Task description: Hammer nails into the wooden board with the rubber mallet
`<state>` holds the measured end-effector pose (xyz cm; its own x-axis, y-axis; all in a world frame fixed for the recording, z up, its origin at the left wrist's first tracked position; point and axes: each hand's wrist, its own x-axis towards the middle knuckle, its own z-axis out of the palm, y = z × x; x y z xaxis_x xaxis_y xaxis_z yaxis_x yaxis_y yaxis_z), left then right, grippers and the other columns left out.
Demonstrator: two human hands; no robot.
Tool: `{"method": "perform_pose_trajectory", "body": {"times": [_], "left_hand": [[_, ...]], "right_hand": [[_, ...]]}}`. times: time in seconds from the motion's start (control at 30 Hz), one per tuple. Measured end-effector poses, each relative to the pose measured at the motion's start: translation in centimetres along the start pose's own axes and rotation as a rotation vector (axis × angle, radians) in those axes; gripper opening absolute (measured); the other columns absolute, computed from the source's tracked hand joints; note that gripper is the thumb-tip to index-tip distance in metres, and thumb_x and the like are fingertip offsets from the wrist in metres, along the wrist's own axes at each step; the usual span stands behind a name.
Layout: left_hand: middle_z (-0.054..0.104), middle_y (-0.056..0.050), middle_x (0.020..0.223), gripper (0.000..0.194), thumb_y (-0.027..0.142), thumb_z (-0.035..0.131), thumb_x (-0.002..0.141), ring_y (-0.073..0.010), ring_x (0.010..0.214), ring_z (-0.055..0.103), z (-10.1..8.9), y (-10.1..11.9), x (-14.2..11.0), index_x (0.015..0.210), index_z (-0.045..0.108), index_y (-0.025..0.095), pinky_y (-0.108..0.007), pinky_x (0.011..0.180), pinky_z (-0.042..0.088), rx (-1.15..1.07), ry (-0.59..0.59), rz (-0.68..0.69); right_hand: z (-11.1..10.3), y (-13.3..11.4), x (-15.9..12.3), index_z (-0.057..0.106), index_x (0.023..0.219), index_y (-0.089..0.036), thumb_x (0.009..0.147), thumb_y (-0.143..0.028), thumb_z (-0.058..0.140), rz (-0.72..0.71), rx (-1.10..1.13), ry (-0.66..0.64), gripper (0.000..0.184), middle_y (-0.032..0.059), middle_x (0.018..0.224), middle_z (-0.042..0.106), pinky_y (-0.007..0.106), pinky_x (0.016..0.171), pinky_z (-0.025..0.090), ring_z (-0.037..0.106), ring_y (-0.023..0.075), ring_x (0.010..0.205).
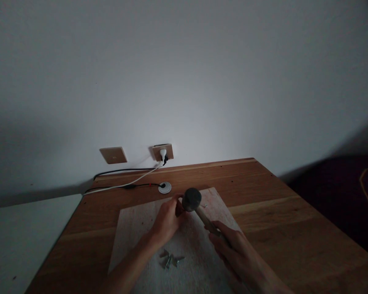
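Note:
A hammer (192, 199) with a dark round head and a pale handle is raised over a light board (135, 228) on the wooden table (263, 204). My right hand (233, 249) is wrapped round the handle's lower end. My left hand (168, 218) rests on the board just left of the hammer head, fingers pinched together on something small that I cannot make out. Several screws or nails (171, 259) lie on the board between my forearms.
A white round cable grommet (164, 187) sits at the table's back. Black and white cables (125, 184) run to a wall socket (162, 152). A second wall plate (113, 155) is left of it. The table's right edge drops to dark floor.

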<state>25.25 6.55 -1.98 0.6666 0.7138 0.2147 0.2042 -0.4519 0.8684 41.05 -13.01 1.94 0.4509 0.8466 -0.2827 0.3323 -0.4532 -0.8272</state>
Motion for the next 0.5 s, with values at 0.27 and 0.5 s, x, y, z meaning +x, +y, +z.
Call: {"method": "perform_pose_trajectory", "body": {"times": [0.27, 0.5], "left_hand": [[0.078, -0.003, 0.097, 0.055, 0.006, 0.072, 0.075, -0.0220, 0.089, 0.074, -0.10, 0.21, 0.42, 0.127, 0.068, 0.023, -0.028, 0.078, 0.053, -0.006, 0.037, 0.009], [0.078, -0.007, 0.113, 0.063, 0.003, 0.075, 0.071, -0.0253, 0.102, 0.074, -0.05, -0.09, 0.43, 0.131, 0.065, 0.022, -0.030, 0.086, 0.054, -0.018, 0.034, -0.012]], "right_hand": [[0.89, -0.13, -0.51, 0.069, 0.137, -0.018, 0.095, -0.068, 0.049, 0.006, -0.056, 0.029, 0.068, 0.0104, 0.100, 0.078, 0.035, 0.080, 0.058, 0.075, 0.0254, 0.084], [0.98, -0.09, -0.77, 0.071, 0.137, -0.018, 0.095, -0.065, 0.050, 0.010, -0.091, 0.039, 0.067, 0.0135, 0.107, 0.078, 0.036, 0.087, 0.058, 0.075, 0.0304, 0.101]]}}
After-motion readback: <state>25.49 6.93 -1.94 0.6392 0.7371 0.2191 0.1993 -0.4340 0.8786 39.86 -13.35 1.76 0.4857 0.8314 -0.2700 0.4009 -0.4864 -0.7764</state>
